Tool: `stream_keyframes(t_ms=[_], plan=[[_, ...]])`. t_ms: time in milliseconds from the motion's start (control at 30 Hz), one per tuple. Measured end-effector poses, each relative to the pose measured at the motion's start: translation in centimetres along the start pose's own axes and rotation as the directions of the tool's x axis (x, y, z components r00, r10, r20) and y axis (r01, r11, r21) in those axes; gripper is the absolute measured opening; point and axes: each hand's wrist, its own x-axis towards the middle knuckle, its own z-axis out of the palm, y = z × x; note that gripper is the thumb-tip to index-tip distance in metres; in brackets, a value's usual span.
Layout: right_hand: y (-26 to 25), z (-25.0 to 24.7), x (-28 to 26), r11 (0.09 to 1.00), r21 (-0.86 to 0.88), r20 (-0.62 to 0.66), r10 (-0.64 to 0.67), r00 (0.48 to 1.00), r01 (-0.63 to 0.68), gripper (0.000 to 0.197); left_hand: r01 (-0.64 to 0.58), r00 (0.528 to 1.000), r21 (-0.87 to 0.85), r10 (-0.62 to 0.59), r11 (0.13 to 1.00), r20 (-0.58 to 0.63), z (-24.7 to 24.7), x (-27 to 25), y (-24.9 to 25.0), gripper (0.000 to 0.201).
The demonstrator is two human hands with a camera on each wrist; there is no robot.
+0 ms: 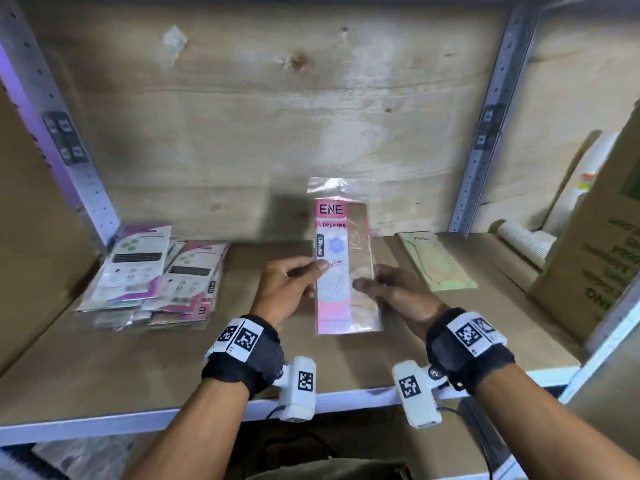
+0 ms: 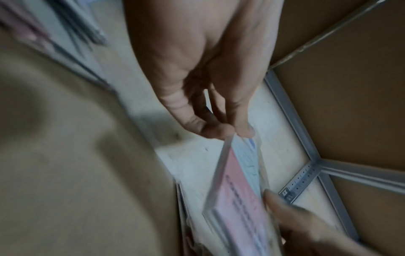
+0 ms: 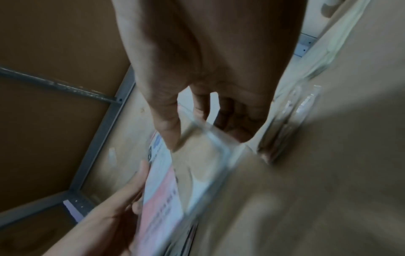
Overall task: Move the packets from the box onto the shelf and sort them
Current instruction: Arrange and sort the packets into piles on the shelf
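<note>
One shelf (image 1: pixel 104 386) with a brown board surface and a pale front edge spans the head view, backed by a knotted plywood panel (image 1: pixel 242 98) and framed by two perforated grey metal uprights, the left upright (image 1: pixel 52 116) and the right upright (image 1: pixel 491 116). One cardboard box (image 1: pixel 595 244) with green print leans at the far right of the shelf, with one ribbed white roll (image 1: pixel 523 240) lying just beside it. One loose pile of packets (image 1: pixel 152 275), white and magenta, too overlapped to count, lies at the left of the shelf. One pale green packet (image 1: pixel 436 261) lies flat right of centre, apart from the pile. One pink stocking packet (image 1: pixel 341 265), in a clear sleeve and marked ENE, is held upright above the middle of the shelf, between pile and green packet. Two hands hold it: the left hand (image 1: pixel 291 289) pinches its left edge between thumb and curled fingers, and the right hand (image 1: pixel 394 292) pinches its right edge likewise. Both wrist views, blurred, show fingertips closed on the sleeve's edge. Two black wristbands carry square coded markers and white camera housings.
</note>
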Motion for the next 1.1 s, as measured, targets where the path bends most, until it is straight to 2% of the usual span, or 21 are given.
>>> stream_keyframes(t_ms=[133,267,367,467,567,667,767,900,1000,1100], plan=[[2.0,-0.4,-0.1,0.990,0.130,0.114,0.032,0.993,-0.047,0.037,0.167,0.985,-0.126,-0.160,0.978,0.060,1.2,0.0,-0.9,0.024],[2.9,-1.4,0.2,0.987,0.155,0.128,0.023,0.991,-0.043,0.038,0.298,0.952,-0.084,-0.289,0.951,0.105,1.5,0.5,-1.8,0.030],[2.8,-2.1,-0.1,0.993,0.113,0.198,0.016,0.980,-0.039,0.030,0.351,0.932,-0.044,-0.344,0.936,0.117,1.5,1.1,-2.0,0.031],[2.8,-2.8,-0.2,0.997,-0.063,0.210,0.058,0.976,-0.045,0.023,0.330,0.944,-0.106,-0.327,0.938,0.044,0.9,1.9,-1.7,0.026],[3.1,-3.1,-0.4,0.977,-0.214,0.254,0.080,0.964,-0.025,0.018,0.280,0.949,-0.183,-0.300,0.942,-0.092,-0.1,2.7,-1.3,0.037],[3.1,-3.2,-1.0,0.977,-0.206,0.313,0.119,0.942,-0.055,0.024,0.232,0.948,-0.119,-0.252,0.965,-0.194,-1.2,2.9,-0.9,0.041],[3.3,-3.4,-1.4,0.975,-0.182,0.330,0.179,0.927,-0.124,0.031,0.152,0.975,0.036,-0.144,0.988,-0.169,-2.3,2.6,-0.7,0.023],[3.6,-3.4,-1.9,0.966,-0.235,0.309,0.180,0.934,-0.108,0.034,0.159,0.987,0.284,-0.152,0.946,-0.048,-3.0,2.4,-0.7,0.022],[3.5,-3.1,-2.1,0.957,-0.274,0.325,0.189,0.926,-0.099,0.044,0.137,0.990,0.361,-0.133,0.922,-0.036,-2.9,2.0,-0.7,0.010],[3.5,-2.7,-2.3,0.963,-0.254,0.343,0.181,0.922,-0.094,0.043,0.084,0.996,0.491,-0.088,0.867,-0.016,-3.2,1.5,-0.8,0.039]])
